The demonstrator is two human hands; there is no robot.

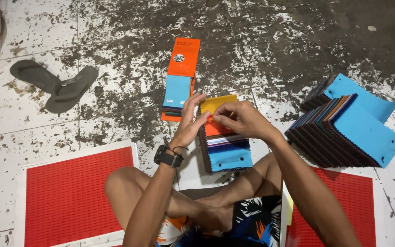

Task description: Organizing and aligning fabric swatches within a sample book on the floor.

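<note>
A thick stack of pinked-edge fabric swatches (225, 148), blue on top with yellow and orange pieces lifted at its far end, rests on the floor against the seated person's crossed legs. The left hand (190, 123), a black watch on its wrist, braces the stack's left edge with fingers pressed together; the right hand (241, 120) pinches the orange swatch from the right. An orange-covered swatch booklet (179, 82) lies just beyond, a larger fanned swatch pile (344, 128) to the right, dark flip-flops (53, 84) well left. The loose stack could slump and fan apart if the bracing hand slackens; the stained tile floor (261, 41) might soil stray pieces.
</note>
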